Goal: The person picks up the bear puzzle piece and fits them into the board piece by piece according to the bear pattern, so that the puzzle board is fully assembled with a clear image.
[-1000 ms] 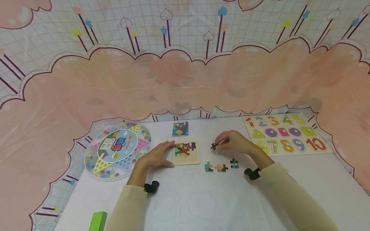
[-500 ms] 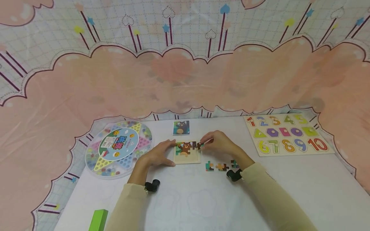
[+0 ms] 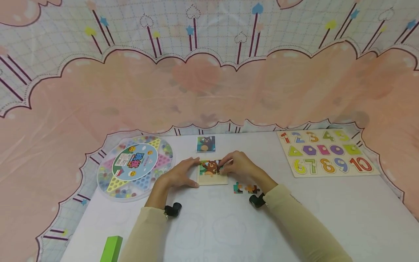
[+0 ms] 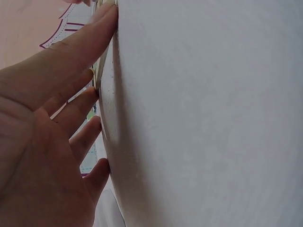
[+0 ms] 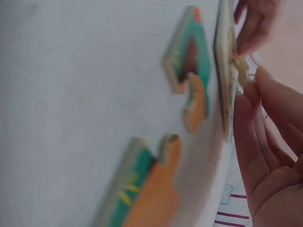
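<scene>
A square wooden jigsaw tray (image 3: pixel 212 180) lies mid-table, a brown bear picture partly assembled in it. My left hand (image 3: pixel 179 174) rests at its left side, thumb by the near corner and index finger by the far corner. In the left wrist view the left thumb (image 4: pixel 71 56) lies extended along the tray's edge. My right hand (image 3: pixel 240 165) pinches a jigsaw piece (image 5: pixel 243 69) between thumb and fingertips, over the tray's right side. Two loose jigsaw pieces, one teal (image 3: pixel 238 187) and one orange-brown (image 3: pixel 252 189), lie on the table below the right hand.
A bear picture card (image 3: pixel 206 144) lies behind the tray. A round Chinese checkers set (image 3: pixel 135 168) sits to the left, a wooden number-and-shape board (image 3: pixel 327 153) to the right. Near the front left is a green block (image 3: pixel 111 249). Patterned cloth (image 3: pixel 209 94) hangs behind the table.
My right hand has moved left with its jigsaw piece, from the open table to the tray's right side. The left hand has stayed at the tray.
</scene>
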`<control>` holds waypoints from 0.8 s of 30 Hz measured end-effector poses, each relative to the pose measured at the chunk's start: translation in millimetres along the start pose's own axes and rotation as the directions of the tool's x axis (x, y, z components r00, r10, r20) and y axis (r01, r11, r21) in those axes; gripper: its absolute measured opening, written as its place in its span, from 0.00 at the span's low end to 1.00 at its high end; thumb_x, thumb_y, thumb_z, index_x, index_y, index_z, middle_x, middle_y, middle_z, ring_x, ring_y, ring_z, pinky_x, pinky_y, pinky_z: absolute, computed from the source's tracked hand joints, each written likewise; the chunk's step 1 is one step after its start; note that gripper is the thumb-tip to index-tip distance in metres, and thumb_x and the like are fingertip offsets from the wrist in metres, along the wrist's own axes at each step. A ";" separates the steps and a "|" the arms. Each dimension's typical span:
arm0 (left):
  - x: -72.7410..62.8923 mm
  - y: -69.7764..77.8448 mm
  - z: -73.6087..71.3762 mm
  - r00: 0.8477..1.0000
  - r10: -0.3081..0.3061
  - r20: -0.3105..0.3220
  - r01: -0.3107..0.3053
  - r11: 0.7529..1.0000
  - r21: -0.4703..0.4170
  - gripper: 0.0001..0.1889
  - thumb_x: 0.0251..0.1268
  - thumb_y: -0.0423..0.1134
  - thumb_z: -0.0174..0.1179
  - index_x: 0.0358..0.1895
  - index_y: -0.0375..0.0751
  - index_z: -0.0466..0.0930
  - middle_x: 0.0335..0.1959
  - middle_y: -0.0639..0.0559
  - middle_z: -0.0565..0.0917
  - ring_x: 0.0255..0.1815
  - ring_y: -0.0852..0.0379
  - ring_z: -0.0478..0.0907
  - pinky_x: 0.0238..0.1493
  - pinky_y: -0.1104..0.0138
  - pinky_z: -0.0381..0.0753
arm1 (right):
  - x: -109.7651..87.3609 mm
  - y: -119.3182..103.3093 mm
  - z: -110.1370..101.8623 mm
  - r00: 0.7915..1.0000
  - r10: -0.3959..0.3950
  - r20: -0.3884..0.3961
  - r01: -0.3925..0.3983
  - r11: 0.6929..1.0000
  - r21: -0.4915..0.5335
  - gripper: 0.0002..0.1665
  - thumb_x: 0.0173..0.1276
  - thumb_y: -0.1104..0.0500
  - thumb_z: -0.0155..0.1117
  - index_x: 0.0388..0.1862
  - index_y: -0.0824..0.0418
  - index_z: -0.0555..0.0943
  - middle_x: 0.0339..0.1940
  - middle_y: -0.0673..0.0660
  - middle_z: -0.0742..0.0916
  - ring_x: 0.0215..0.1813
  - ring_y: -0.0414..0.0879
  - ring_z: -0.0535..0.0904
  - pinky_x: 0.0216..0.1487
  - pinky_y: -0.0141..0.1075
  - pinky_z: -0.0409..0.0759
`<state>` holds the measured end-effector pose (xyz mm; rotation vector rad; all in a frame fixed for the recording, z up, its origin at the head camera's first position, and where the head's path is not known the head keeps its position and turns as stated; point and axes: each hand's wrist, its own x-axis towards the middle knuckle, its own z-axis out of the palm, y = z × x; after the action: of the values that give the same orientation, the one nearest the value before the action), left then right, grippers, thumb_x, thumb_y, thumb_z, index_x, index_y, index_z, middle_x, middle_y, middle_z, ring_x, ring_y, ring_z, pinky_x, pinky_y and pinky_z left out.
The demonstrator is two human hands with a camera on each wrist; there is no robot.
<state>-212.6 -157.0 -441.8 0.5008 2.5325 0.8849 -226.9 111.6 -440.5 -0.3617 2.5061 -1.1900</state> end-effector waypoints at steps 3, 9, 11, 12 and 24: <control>0.0 0.9 0.0 1.000 0.004 0.000 -0.004 1.000 0.005 0.46 0.51 0.39 0.78 0.76 0.43 0.66 0.84 0.44 0.57 0.86 0.36 0.46 0.85 0.39 0.46 | 0.9 1.2 2.9 1.000 -0.006 -0.007 0.006 1.000 -0.023 0.10 0.63 0.57 0.76 0.43 0.55 0.91 0.54 0.54 0.89 0.52 0.45 0.82 0.57 0.40 0.83; -1.0 1.3 -0.7 1.000 0.007 -0.002 -0.007 1.000 0.003 0.47 0.51 0.39 0.78 0.76 0.43 0.66 0.84 0.44 0.57 0.86 0.36 0.46 0.85 0.39 0.45 | 3.4 -0.4 6.3 0.999 -0.024 -0.021 0.022 0.995 -0.100 0.09 0.61 0.57 0.77 0.40 0.56 0.92 0.49 0.55 0.90 0.49 0.44 0.81 0.55 0.40 0.82; -0.9 1.0 -0.7 1.000 0.007 -0.005 -0.007 1.000 0.006 0.47 0.51 0.39 0.78 0.76 0.43 0.66 0.84 0.44 0.57 0.86 0.36 0.46 0.85 0.39 0.45 | 4.3 -2.1 7.2 0.999 -0.021 -0.024 0.019 0.993 -0.115 0.09 0.61 0.57 0.78 0.39 0.57 0.91 0.49 0.56 0.89 0.47 0.44 0.80 0.54 0.38 0.80; -0.6 0.8 -0.6 1.000 0.007 -0.006 -0.007 1.000 0.007 0.47 0.51 0.39 0.78 0.76 0.43 0.66 0.84 0.44 0.57 0.86 0.36 0.46 0.85 0.39 0.45 | 4.6 -3.1 7.4 1.000 -0.018 -0.025 0.015 0.992 -0.122 0.09 0.61 0.57 0.78 0.39 0.57 0.91 0.49 0.57 0.89 0.47 0.44 0.79 0.52 0.37 0.79; 0.3 0.3 0.6 1.000 0.002 -0.008 -0.002 1.000 0.009 0.47 0.51 0.39 0.78 0.76 0.43 0.66 0.84 0.44 0.57 0.86 0.36 0.45 0.85 0.39 0.45 | 8.2 -14.0 9.1 0.999 0.038 0.006 -0.036 0.977 -0.209 0.07 0.60 0.59 0.78 0.36 0.58 0.90 0.50 0.57 0.91 0.45 0.46 0.80 0.49 0.35 0.84</control>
<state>-212.5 -156.3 -442.1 0.5031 2.5443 0.8785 -229.5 93.7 -436.5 -0.3700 2.6247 -0.9100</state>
